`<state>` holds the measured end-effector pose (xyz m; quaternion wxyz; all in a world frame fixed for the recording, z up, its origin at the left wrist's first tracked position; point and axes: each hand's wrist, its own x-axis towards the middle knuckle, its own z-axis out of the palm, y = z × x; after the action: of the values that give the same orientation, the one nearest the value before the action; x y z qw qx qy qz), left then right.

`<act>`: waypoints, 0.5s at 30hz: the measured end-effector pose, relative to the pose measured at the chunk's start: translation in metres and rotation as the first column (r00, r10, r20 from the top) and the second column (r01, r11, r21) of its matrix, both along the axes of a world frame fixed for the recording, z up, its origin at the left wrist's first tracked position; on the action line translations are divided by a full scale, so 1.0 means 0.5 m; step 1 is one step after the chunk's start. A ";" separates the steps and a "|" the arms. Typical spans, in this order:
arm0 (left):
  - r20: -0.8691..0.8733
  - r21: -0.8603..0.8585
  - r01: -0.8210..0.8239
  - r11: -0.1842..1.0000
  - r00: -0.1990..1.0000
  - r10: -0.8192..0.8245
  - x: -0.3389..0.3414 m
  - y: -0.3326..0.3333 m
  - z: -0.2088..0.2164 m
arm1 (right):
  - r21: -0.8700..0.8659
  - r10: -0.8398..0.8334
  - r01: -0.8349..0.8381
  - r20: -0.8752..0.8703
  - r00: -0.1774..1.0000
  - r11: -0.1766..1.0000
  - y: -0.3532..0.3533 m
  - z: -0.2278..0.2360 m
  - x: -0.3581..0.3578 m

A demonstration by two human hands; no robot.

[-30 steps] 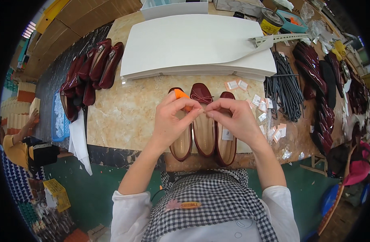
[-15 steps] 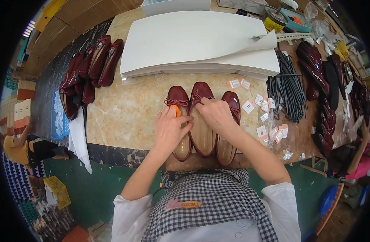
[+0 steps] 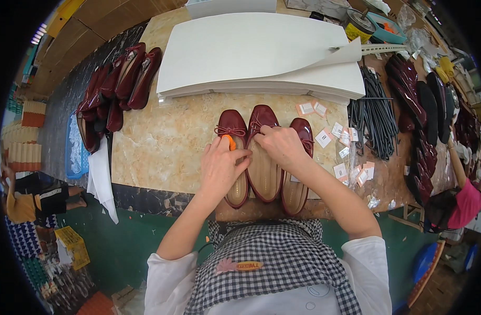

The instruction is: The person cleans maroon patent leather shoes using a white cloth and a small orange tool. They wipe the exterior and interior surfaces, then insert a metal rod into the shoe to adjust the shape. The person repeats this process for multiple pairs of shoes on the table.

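Three burgundy patent ballet flats with bows stand side by side at the table's front edge: a left flat [image 3: 232,120], a middle flat [image 3: 264,113] and a right flat [image 3: 300,128]. Their toes point away from me. My left hand [image 3: 219,164] is closed over the left flat, its fingers curled around an orange looped handle [image 3: 229,142]; the rest of that tool is hidden. Its thumb and a finger reach to the middle flat's side. At the throat of the middle flat, my right hand [image 3: 280,148] pinches near the bow, and its fingertips are partly hidden.
A tall stack of white sheets [image 3: 251,50] lies behind the flats. More burgundy flats [image 3: 126,79] are heaped at left. Small paper tags [image 3: 323,138], black rods [image 3: 376,113] and further shoes [image 3: 408,89] lie at right, where a co-worker in pink [image 3: 467,197] reaches in.
My hands and the three flats stay nearly in place. The co-worker at right has reached further toward the shoes, and the person at far left has shifted.
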<state>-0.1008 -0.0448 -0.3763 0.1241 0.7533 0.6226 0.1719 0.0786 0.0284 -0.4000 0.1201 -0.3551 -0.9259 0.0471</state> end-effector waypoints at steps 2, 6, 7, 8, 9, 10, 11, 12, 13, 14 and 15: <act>0.000 0.007 0.003 1.000 1.000 -0.003 0.000 0.000 -0.001 | 0.004 -0.011 0.010 0.007 1.000 1.000 -0.002 0.001 -0.005; -0.001 0.012 0.007 1.000 1.000 -0.007 0.000 -0.001 0.001 | 0.003 -0.026 0.026 0.021 0.999 1.000 -0.007 0.006 -0.013; -0.002 0.008 0.006 1.000 1.000 -0.006 0.001 -0.001 0.002 | 0.007 -0.026 0.026 0.025 0.999 1.000 -0.007 0.006 -0.014; -0.002 0.009 0.005 1.000 1.000 -0.005 0.002 0.000 0.002 | 0.011 -0.029 0.029 0.039 0.999 1.000 -0.007 0.005 -0.013; -0.003 0.010 0.003 1.000 1.000 -0.003 0.003 -0.001 0.002 | 0.015 -0.031 0.031 0.052 0.998 0.999 -0.008 0.003 -0.011; -0.003 0.011 0.002 1.000 1.000 -0.002 0.003 -0.001 0.001 | 0.019 -0.034 0.032 0.066 0.997 0.999 -0.009 0.002 -0.010; -0.001 0.015 0.002 1.000 1.000 -0.002 0.002 -0.001 0.000 | 0.013 -0.026 0.025 0.054 0.998 1.000 -0.008 0.000 -0.008; 0.001 0.020 0.002 1.000 1.000 -0.002 0.002 -0.001 -0.002 | 0.008 -0.020 0.019 0.042 0.999 1.000 -0.006 -0.002 -0.007; 0.004 0.025 0.003 1.000 1.000 -0.003 0.002 -0.001 -0.003 | 0.003 -0.013 0.013 0.030 0.999 1.000 -0.004 -0.003 -0.006; 0.005 0.023 0.003 1.000 1.000 -0.003 0.002 -0.001 -0.002 | 0.000 -0.007 0.007 0.024 1.000 1.000 -0.004 -0.002 -0.005; 0.005 0.022 0.002 1.000 1.000 -0.002 0.002 -0.001 -0.002 | -0.003 -0.001 0.001 0.019 1.000 1.000 -0.003 0.000 -0.004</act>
<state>-0.1000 -0.0454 -0.3775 0.1178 0.7547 0.6197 0.1804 0.0767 0.0270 -0.4000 0.1109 -0.3559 -0.9268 0.0449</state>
